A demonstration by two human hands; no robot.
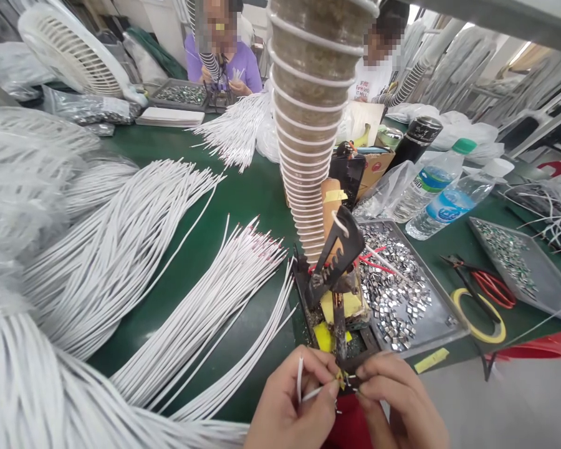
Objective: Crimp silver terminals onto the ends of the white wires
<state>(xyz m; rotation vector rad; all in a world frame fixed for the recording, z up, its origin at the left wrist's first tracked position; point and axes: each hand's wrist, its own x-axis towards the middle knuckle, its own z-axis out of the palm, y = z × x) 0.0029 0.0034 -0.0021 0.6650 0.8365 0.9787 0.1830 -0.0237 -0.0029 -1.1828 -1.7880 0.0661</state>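
Note:
My left hand (299, 399) is closed, with a white cable (300, 377) pinched between thumb and fingers. Opposite it, my right hand (397, 396) pinches a small shiny metal piece (352, 376), partly hidden by the fingertips. Both sets of fingertips nearly meet just below the tip of a soldering iron (339, 324), which is mounted upright in a black stand (330, 268). A yellow sponge (346, 305) lies at the stand's base. To its right is a grey tray (442, 333) holding many small metal connectors (397, 293).
Bundles of white cables (201, 305) cover the left side of the green table (135, 368). A ribbed hose (308, 125) hangs above the stand. At right are water bottles (442, 202), cutters (472, 280), yellow tape (477, 333) and another tray (556, 274). Two people (224, 62) sit across.

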